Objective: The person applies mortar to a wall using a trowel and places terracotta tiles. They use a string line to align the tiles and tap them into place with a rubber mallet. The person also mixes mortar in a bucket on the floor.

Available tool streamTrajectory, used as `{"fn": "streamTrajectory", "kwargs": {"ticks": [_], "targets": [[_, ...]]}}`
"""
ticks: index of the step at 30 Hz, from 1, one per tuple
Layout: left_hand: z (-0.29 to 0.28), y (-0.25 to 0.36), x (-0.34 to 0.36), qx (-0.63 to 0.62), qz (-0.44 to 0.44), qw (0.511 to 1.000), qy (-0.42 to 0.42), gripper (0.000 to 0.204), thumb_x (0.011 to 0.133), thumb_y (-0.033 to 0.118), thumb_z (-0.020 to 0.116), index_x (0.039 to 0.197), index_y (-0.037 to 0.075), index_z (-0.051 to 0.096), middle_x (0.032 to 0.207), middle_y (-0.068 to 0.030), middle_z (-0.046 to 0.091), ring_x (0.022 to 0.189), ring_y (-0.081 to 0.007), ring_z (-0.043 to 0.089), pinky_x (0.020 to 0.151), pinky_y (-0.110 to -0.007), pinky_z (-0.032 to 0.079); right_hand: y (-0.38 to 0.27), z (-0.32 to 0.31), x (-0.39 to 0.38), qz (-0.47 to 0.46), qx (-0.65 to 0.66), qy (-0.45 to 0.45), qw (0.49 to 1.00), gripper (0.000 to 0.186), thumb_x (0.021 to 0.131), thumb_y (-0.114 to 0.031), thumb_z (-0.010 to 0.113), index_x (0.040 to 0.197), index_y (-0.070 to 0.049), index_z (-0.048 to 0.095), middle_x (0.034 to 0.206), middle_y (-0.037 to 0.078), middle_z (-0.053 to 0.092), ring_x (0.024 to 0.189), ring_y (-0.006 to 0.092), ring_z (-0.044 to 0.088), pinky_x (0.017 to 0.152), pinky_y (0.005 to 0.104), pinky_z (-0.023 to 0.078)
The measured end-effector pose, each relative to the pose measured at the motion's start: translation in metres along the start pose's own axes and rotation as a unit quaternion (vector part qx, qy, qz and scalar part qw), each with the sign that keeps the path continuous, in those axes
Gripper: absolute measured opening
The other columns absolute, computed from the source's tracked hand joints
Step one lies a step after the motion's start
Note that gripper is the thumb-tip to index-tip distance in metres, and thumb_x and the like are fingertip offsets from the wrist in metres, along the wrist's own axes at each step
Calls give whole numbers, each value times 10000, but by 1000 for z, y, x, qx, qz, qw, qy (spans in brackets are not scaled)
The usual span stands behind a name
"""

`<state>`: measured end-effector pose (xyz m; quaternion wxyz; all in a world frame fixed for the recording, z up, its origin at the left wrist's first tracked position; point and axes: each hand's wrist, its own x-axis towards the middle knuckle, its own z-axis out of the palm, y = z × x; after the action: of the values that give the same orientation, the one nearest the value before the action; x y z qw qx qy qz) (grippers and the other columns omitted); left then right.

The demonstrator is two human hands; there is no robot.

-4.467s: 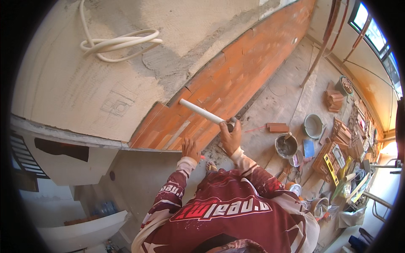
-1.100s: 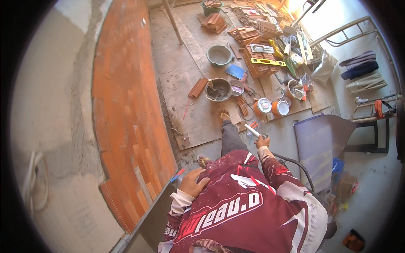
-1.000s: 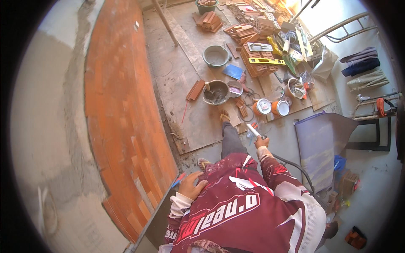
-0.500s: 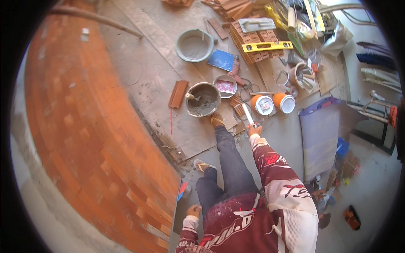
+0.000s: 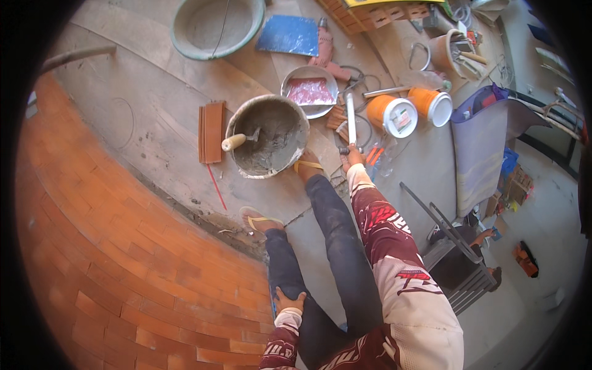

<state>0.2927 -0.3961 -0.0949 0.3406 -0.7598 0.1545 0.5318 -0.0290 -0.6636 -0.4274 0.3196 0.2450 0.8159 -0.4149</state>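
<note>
My right hand (image 5: 353, 158) reaches forward, closed around the near end of a long white stick-like tool (image 5: 351, 117). A dark crosspiece shows at the grip; the tool's exact kind is unclear. My left hand (image 5: 290, 300) rests with fingers spread on my left leg and holds nothing. In front of my feet stands a round bucket (image 5: 271, 98) with wet grey mortar (image 5: 277, 142) inside. A trowel (image 5: 233, 143) lies in it, its wooden handle toward the left rim and its blade partly sunk. Thin orange bricks (image 5: 211, 132) lie left of the bucket.
A bowl (image 5: 317, 112) holding a pink packet, a pink drill (image 5: 324, 52), a blue board (image 5: 287, 35) and orange tubs (image 5: 377, 106) stand ahead. A grey basin (image 5: 185, 43) is at the far left. Orange brickwork (image 5: 154, 290) spans the left. Another person (image 5: 475, 243) sits by a dark chair (image 5: 459, 271).
The view has moved closer to the bucket and the floor. My left hand has come onto my leg with fingers spread. My right hand still holds the white tool, now nearer the bucket.
</note>
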Motion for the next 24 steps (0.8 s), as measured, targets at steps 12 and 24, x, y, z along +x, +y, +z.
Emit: {"fn": "streamTrajectory", "kwargs": {"ticks": [12, 24], "targets": [[-45, 15, 10, 63, 27, 996, 63, 809, 694, 464, 763, 1372, 131, 475, 1315, -246, 473, 1215, -412, 490, 956, -522, 450, 34, 19, -48, -413, -242, -61, 876, 502, 877, -150, 626, 1315, 18, 446, 1194, 193, 531, 1075, 289, 566, 908, 378, 463], [-30, 8, 11, 28, 12, 998, 59, 721, 730, 441, 713, 1338, 112, 508, 1269, -232, 477, 1206, -399, 483, 936, -476, 484, 40, 186, -317, -535, -711, -342, 302, 369, 824, -276, 625, 1106, -42, 668, 959, 269, 663, 930, 407, 655, 851, 463, 522]]}}
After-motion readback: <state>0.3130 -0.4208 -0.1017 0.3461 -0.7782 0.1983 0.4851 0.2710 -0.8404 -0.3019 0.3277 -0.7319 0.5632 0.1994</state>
